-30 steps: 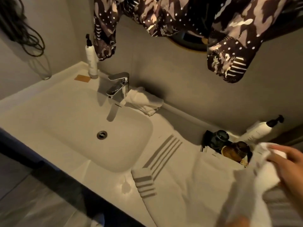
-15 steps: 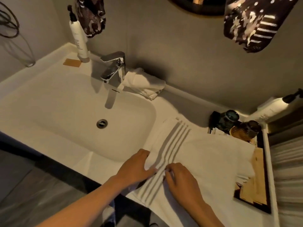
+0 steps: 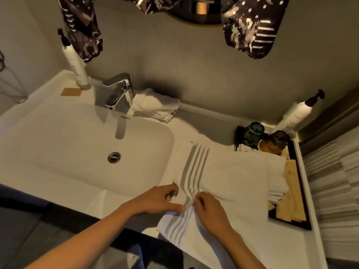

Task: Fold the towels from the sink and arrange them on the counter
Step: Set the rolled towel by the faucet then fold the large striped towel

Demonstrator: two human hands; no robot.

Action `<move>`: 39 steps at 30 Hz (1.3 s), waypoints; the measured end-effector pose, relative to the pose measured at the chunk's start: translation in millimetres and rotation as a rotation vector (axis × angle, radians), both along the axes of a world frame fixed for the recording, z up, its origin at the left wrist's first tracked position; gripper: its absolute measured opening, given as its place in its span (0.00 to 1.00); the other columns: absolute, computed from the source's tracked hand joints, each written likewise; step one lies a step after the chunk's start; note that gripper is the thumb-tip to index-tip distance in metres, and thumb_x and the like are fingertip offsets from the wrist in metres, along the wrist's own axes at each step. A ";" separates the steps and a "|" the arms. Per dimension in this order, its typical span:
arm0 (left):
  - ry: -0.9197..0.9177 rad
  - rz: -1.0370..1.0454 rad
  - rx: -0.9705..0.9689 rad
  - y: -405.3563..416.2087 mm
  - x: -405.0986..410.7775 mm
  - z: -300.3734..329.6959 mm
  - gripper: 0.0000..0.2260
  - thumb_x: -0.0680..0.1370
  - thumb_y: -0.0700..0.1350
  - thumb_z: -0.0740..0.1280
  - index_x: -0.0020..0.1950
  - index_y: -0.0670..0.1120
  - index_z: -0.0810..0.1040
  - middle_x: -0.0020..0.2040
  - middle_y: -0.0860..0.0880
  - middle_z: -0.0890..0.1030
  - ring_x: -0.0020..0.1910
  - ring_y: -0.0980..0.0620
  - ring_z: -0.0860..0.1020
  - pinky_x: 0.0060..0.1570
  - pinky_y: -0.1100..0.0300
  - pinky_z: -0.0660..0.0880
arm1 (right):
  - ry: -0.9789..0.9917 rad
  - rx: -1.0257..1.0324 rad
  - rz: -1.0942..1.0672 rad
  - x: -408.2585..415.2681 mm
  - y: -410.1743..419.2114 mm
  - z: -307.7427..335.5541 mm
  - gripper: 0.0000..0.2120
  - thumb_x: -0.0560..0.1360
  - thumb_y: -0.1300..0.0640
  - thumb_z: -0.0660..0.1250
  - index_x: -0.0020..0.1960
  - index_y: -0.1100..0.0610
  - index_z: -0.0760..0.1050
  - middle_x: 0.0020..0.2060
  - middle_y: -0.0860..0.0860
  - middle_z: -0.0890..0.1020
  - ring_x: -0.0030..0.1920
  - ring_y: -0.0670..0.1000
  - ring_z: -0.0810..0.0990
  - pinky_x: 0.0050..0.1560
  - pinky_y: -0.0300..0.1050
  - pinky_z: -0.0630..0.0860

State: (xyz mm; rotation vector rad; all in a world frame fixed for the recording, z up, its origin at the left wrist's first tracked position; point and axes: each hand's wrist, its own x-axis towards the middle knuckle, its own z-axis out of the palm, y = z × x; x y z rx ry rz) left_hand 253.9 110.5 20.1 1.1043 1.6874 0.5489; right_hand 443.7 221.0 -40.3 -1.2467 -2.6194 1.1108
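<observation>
Head view: white surface (image 3: pixel 58 193) under a grey wall, dim warm light. Sink (image 3: pixel 81 144) is the landmark, sunk into the surface, with a drain (image 3: pixel 114 157) in its floor. Faucet (image 3: pixel 118 92) at the sink's back rim. Left of the faucet, a white pump bottle (image 3: pixel 76 68) with a small tan pad (image 3: pixel 71 92) in front of it. Just right of the faucet, a bunched white towel (image 3: pixel 155 105) against the wall. Patterned dark cloths (image 3: pixel 250 26) hang above the sink, partly covering a round mirror (image 3: pixel 202 10).

Far right of the sink, a dark tray (image 3: pixel 302 191) holds a dark green cup (image 3: pixel 253 133), an amber ribbed cup (image 3: pixel 274 142) and tan paper packets (image 3: pixel 291 193); contents of the cups cannot be made out. Second pump bottle (image 3: pixel 297 115) leans behind the tray by the wall.

Striped towel (image 3: pixel 229 171), white with grey stripes, lies spread on the surface right of the sink, its right edge over the tray, near end hanging over the front edge. Left hand (image 3: pixel 157 199) rests on the towel at the stripes, fingers loosely curled, thumb extended onto the cloth. Right hand (image 3: pixel 210 209) pinches a gathered fold of the striped band, fingers narrow and curled around it. Both hands are almost touching.
</observation>
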 end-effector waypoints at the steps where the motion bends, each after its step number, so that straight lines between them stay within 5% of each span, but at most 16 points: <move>1: 0.005 -0.008 -0.032 -1.7 -2.1 5.8 0.11 0.74 0.64 0.68 0.51 0.62 0.72 0.48 0.55 0.79 0.39 0.62 0.72 0.42 0.66 0.68 | 0.004 -0.008 -0.019 -0.5 1.2 -0.1 0.10 0.80 0.49 0.56 0.45 0.49 0.73 0.42 0.46 0.78 0.43 0.44 0.76 0.45 0.42 0.73; 2: -0.010 0.000 -0.060 -4.5 -5.6 8.9 0.11 0.75 0.66 0.64 0.52 0.62 0.75 0.51 0.56 0.80 0.43 0.61 0.74 0.46 0.64 0.69 | 0.011 -0.006 -0.032 -0.6 2.2 -0.8 0.11 0.80 0.49 0.56 0.45 0.49 0.74 0.42 0.46 0.78 0.42 0.44 0.77 0.45 0.42 0.73; 5: -0.110 -0.053 -0.078 -29.5 -18.0 5.8 0.18 0.74 0.65 0.67 0.32 0.54 0.77 0.36 0.59 0.76 0.35 0.60 0.73 0.43 0.60 0.68 | 0.019 0.004 -0.020 0.2 1.8 -4.0 0.12 0.81 0.50 0.54 0.44 0.50 0.72 0.41 0.47 0.77 0.41 0.43 0.75 0.43 0.40 0.70; 9: 0.242 -0.454 -0.182 -81.5 -25.6 -3.9 0.21 0.68 0.73 0.66 0.41 0.56 0.79 0.66 0.62 0.72 0.53 0.57 0.77 0.53 0.53 0.74 | 0.026 0.000 -0.028 -1.2 -0.5 -6.4 0.11 0.82 0.52 0.54 0.46 0.52 0.72 0.43 0.48 0.77 0.42 0.45 0.75 0.44 0.39 0.70; 10: 0.354 -0.443 -0.165 -89.4 -21.9 -3.2 0.26 0.69 0.76 0.61 0.44 0.55 0.78 0.63 0.63 0.73 0.51 0.58 0.77 0.51 0.55 0.75 | 0.034 0.010 -0.038 -1.8 -1.2 -5.5 0.11 0.81 0.52 0.54 0.46 0.52 0.72 0.43 0.48 0.77 0.43 0.45 0.75 0.45 0.40 0.70; 14: 0.434 0.012 -0.135 -74.9 1.3 0.3 0.29 0.67 0.79 0.54 0.46 0.54 0.70 0.37 0.51 0.80 0.35 0.56 0.76 0.39 0.57 0.73 | 0.008 0.068 0.083 -2.5 -14.4 1.5 0.16 0.80 0.48 0.53 0.63 0.51 0.72 0.56 0.50 0.78 0.56 0.50 0.76 0.57 0.45 0.73; 16: 0.377 0.144 -0.181 -57.9 13.9 -12.5 0.28 0.68 0.78 0.56 0.46 0.55 0.71 0.35 0.50 0.79 0.33 0.56 0.76 0.37 0.57 0.72 | -0.024 0.161 0.191 -3.3 -29.4 2.6 0.22 0.80 0.47 0.51 0.72 0.49 0.66 0.67 0.48 0.74 0.65 0.51 0.73 0.65 0.48 0.71; 19: 0.331 0.203 -0.183 -37.0 28.3 -35.4 0.19 0.74 0.63 0.62 0.38 0.47 0.75 0.33 0.51 0.76 0.34 0.53 0.76 0.32 0.59 0.66 | -0.101 0.327 0.332 1.6 -46.4 -2.9 0.21 0.80 0.45 0.52 0.71 0.44 0.68 0.69 0.44 0.74 0.68 0.51 0.74 0.67 0.49 0.69; 23: 0.332 0.407 -0.233 -43.4 14.7 -45.0 0.19 0.76 0.55 0.62 0.30 0.46 0.64 0.28 0.48 0.68 0.29 0.51 0.68 0.32 0.56 0.61 | -0.068 0.267 0.347 24.7 -43.0 -1.9 0.22 0.82 0.44 0.48 0.74 0.45 0.65 0.74 0.41 0.65 0.74 0.47 0.63 0.73 0.41 0.47; 25: 0.567 0.252 -0.279 -55.5 10.1 -44.3 0.20 0.77 0.61 0.59 0.33 0.48 0.66 0.29 0.50 0.71 0.29 0.52 0.71 0.32 0.57 0.67 | -0.016 0.296 0.212 54.3 -41.3 1.2 0.21 0.80 0.45 0.54 0.70 0.47 0.70 0.70 0.43 0.71 0.73 0.46 0.66 0.73 0.34 0.50; 27: 0.747 0.143 -0.216 -65.7 11.2 -44.4 0.17 0.77 0.66 0.57 0.43 0.53 0.68 0.35 0.53 0.74 0.32 0.55 0.74 0.34 0.59 0.74 | 0.148 0.362 -0.057 94.6 -37.6 9.3 0.17 0.75 0.48 0.61 0.59 0.51 0.80 0.59 0.48 0.82 0.61 0.45 0.75 0.65 0.32 0.64; 30: 0.707 0.217 -0.161 -66.5 18.0 -40.5 0.22 0.72 0.73 0.58 0.50 0.55 0.65 0.44 0.56 0.71 0.39 0.57 0.75 0.35 0.59 0.74 | 0.272 0.298 -0.695 136.9 -41.1 28.2 0.06 0.65 0.46 0.64 0.35 0.48 0.73 0.32 0.55 0.79 0.35 0.42 0.75 0.37 0.29 0.70; 32: 0.589 0.289 -0.222 -63.0 21.7 -39.2 0.24 0.70 0.73 0.61 0.48 0.54 0.66 0.45 0.55 0.73 0.40 0.57 0.75 0.35 0.60 0.71 | 0.124 0.038 -0.965 160.5 -49.5 4.9 0.19 0.60 0.43 0.72 0.33 0.54 0.67 0.26 0.55 0.72 0.26 0.38 0.75 0.29 0.27 0.69; 35: 0.410 0.277 -0.286 -54.5 30.8 -40.4 0.15 0.74 0.65 0.65 0.44 0.54 0.71 0.41 0.56 0.76 0.39 0.57 0.76 0.39 0.62 0.74 | -0.021 -0.479 -0.994 180.6 -60.9 -43.5 0.39 0.47 0.27 0.75 0.42 0.57 0.74 0.31 0.52 0.80 0.28 0.42 0.79 0.34 0.34 0.77; 37: 0.303 0.337 -0.261 -52.4 33.2 -39.0 0.09 0.77 0.58 0.66 0.41 0.56 0.74 0.40 0.57 0.78 0.40 0.56 0.77 0.38 0.64 0.72 | -0.023 -0.517 -1.001 172.7 -60.0 -35.6 0.30 0.60 0.40 0.79 0.49 0.62 0.76 0.38 0.55 0.80 0.38 0.54 0.79 0.46 0.49 0.80; 39: 0.260 0.413 -0.239 -58.0 28.7 -40.9 0.05 0.77 0.55 0.67 0.45 0.56 0.78 0.43 0.54 0.80 0.43 0.52 0.78 0.39 0.62 0.72 | -0.013 -0.595 -1.035 155.7 -58.0 -12.8 0.19 0.70 0.52 0.76 0.53 0.61 0.75 0.45 0.57 0.79 0.45 0.58 0.78 0.47 0.53 0.80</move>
